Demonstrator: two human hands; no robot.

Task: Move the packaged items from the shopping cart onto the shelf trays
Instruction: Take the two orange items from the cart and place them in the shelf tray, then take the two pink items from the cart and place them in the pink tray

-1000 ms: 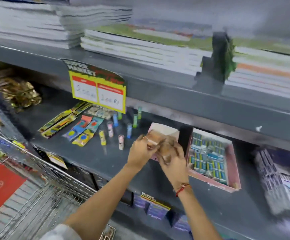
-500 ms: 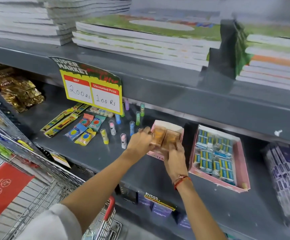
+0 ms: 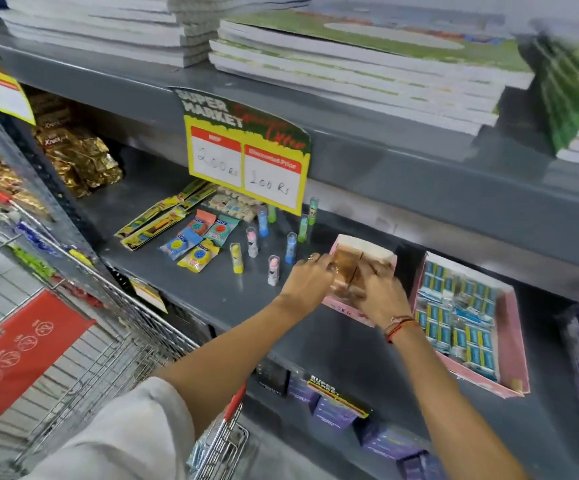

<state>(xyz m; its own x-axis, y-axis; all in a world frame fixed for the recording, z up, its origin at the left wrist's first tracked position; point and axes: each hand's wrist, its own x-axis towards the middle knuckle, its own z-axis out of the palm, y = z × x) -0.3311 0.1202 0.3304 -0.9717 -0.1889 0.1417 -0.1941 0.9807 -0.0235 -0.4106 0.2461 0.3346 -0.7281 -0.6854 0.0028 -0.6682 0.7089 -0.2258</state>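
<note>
A pink cardboard tray (image 3: 383, 255) sits on the grey middle shelf (image 3: 232, 289) and holds brown clear-wrapped packets (image 3: 346, 263). My left hand (image 3: 310, 280) rests on the tray's left side, fingers on the packets. My right hand (image 3: 381, 296) presses on the packets from the front right, a red thread at its wrist. To the right, a second pink tray (image 3: 516, 344) is filled with several blue and yellow packets. The wire shopping cart (image 3: 114, 337) stands at the lower left with a red panel inside.
Glue sticks (image 3: 291, 247), sharpener packets (image 3: 194, 244) and pencil packs (image 3: 156, 223) lie left of the tray. A yellow price sign (image 3: 246, 168) hangs above. Stacked notebooks (image 3: 367, 64) fill the upper shelf. Gold snack bags (image 3: 76, 154) sit at far left, purple boxes (image 3: 336, 410) below.
Both hands have lowered the brown packets into the pink tray and now press on them there. The view has shifted right and nearer.
</note>
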